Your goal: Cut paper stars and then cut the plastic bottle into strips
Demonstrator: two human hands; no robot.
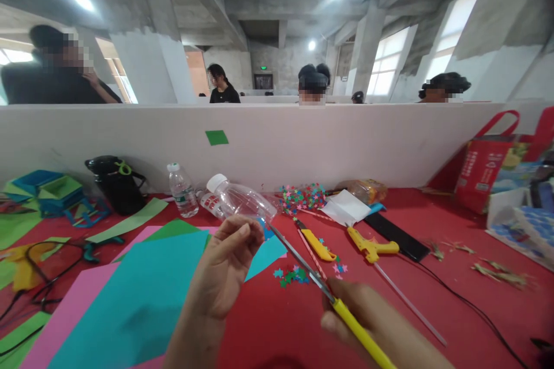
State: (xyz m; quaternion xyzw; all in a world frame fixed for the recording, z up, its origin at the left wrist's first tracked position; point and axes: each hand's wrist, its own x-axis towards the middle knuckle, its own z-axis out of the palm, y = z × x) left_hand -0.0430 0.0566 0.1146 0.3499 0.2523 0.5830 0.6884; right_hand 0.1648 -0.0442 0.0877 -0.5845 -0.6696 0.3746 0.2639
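Note:
My left hand (229, 265) is raised near the middle, its fingers curled and the thumb pressed to the fingertips. Anything in that pinch is too small or hidden to make out. In my right hand (363, 311) are yellow-handled scissors (318, 282), blades close together and pointing up-left toward the left fingertips. Their handle loops are not visible. Behind the left hand lies a clear plastic bottle (244, 199) with a white cap. Small coloured paper stars (294, 275) are scattered below the blades, and a yellow utility knife (318, 244) lies beyond them.
Blue sheets (142, 294) and pink sheets cover the left of the red table (277, 334). A yellow glue gun (370, 244) with a glue stick and a black phone (396, 236) lie right. A black flask (115, 184) stands by the white partition (346, 144); people are beyond it.

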